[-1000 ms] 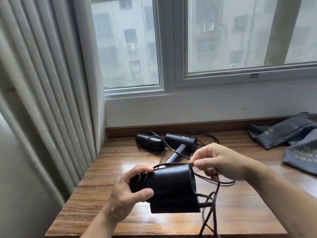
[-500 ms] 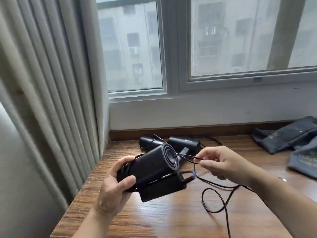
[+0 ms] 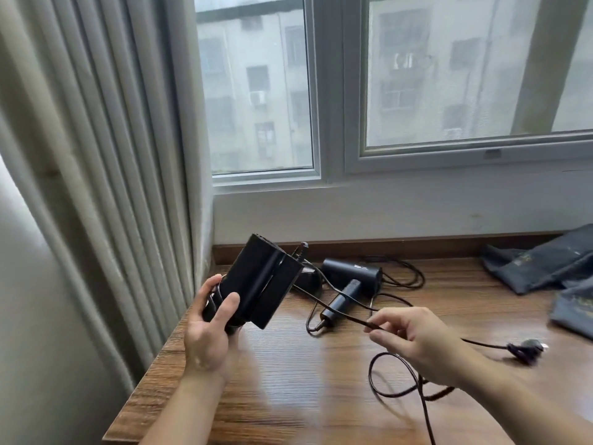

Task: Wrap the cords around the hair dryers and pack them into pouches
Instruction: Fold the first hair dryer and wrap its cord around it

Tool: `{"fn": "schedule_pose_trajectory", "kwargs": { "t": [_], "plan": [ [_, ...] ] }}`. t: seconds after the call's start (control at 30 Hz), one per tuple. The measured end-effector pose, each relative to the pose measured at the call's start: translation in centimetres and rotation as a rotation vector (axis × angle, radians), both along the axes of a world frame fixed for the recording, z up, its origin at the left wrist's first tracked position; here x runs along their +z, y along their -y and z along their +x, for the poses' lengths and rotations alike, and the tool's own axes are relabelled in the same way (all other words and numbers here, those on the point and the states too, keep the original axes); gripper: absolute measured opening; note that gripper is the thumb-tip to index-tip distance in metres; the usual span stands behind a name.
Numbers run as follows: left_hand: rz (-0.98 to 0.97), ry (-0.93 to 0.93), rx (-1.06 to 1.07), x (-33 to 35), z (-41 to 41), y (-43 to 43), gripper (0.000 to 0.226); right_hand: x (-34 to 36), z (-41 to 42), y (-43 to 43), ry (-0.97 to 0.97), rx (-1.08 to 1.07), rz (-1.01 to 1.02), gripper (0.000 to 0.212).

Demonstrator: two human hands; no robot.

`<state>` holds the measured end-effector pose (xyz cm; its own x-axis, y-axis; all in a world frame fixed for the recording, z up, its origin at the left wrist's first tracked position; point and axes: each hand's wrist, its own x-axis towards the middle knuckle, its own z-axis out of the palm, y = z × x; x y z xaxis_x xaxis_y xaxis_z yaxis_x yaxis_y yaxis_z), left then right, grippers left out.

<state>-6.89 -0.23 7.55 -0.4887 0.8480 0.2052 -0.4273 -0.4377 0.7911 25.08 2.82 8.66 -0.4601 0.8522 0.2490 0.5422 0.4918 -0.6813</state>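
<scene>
Two grips | left hand (image 3: 205,342) fingers (image 3: 229,305) wrap hair dryer (image 3: 260,284) | right hand (image 3: 417,342) fingers (image 3: 385,319) pinch cord (image 3: 337,308)

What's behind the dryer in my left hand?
Behind the held dryer, another black dryer lies on the table near the wall. Only its right end shows; the rest is covered. A third dryer beside it is in full view.

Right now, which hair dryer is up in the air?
The folded hair dryer, gripped by the left hand. The unfolded dryer and the half-hidden dryer lie on the table.
</scene>
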Motion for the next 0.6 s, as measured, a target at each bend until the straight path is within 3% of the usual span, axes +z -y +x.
{"fn": "schedule_pose_trajectory", "kwargs": {
  "t": [0.17,0.33,0.5,0.6],
  "plan": [
    [-0.053,-0.078,0.161,0.1,0.0,-0.9,0.037,0.7,-0.9,1.1,0.027,0.064,-0.064,0.004],
    [-0.138,-0.341,0.364,0.0,0.4,-1.1,0.046,0.7,-1.9,2.3,0.109,0.147,-0.152,0.009],
    [-0.231,-0.496,0.484,-0.1,0.8,-1.7,0.037,0.5,-3.2,3.7,0.264,0.238,-0.038,0.028],
    [-0.229,-0.464,0.510,0.0,0.8,-2.3,0.039,0.7,-3.8,4.6,0.316,0.276,0.061,0.035]
  ]
}}
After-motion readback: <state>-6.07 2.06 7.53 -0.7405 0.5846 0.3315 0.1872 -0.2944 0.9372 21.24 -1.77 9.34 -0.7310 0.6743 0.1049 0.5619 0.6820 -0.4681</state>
